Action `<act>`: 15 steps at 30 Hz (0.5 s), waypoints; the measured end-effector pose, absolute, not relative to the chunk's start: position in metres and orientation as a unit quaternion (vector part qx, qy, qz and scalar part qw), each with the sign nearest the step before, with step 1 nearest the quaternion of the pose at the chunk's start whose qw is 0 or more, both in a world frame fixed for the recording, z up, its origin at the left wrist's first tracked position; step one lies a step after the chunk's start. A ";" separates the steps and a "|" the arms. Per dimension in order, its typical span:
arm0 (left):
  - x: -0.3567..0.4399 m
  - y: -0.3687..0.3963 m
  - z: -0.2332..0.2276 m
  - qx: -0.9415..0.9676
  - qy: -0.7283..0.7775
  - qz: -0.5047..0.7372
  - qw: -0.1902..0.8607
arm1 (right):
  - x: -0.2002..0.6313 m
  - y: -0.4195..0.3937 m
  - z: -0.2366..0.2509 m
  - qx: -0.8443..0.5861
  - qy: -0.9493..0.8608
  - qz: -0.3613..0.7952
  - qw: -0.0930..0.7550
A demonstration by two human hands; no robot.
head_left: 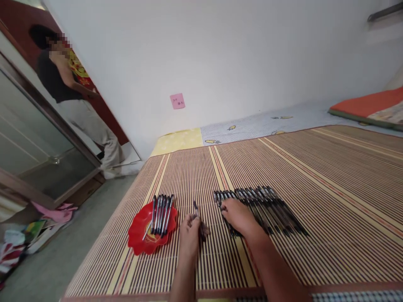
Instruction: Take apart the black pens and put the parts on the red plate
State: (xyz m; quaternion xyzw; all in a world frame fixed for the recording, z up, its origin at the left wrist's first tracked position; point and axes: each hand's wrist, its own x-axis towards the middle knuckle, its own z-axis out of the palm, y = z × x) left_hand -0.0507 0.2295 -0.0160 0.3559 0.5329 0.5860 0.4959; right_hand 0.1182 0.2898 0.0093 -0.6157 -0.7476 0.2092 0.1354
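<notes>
L hand pinches one slim dark pen, long axis pointing away toward the wall; R hand lies flat, fingers spread, on pen row atop ribbed bamboo mat; glossy red scalloped plate nearby.

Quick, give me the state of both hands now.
Left hand: closed on a single pen.
Right hand: open, resting palm-down on the row of pens, gripping nothing visible.

I can see a pink sticky note on the wall, an orange cushion far right, and 1 person by the door.
</notes>
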 end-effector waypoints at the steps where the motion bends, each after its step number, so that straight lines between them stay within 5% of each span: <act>1: -0.050 0.230 -0.016 0.346 0.526 0.592 0.503 | 0.117 0.290 0.008 -0.616 -0.748 0.209 0.130; 8: -0.051 0.232 -0.018 0.328 0.508 0.607 0.515 | 0.114 0.287 0.013 -0.589 -0.762 0.217 0.158; 15: -0.050 0.232 -0.018 0.329 0.511 0.613 0.506 | 0.102 0.283 0.009 -0.638 -0.751 0.155 0.076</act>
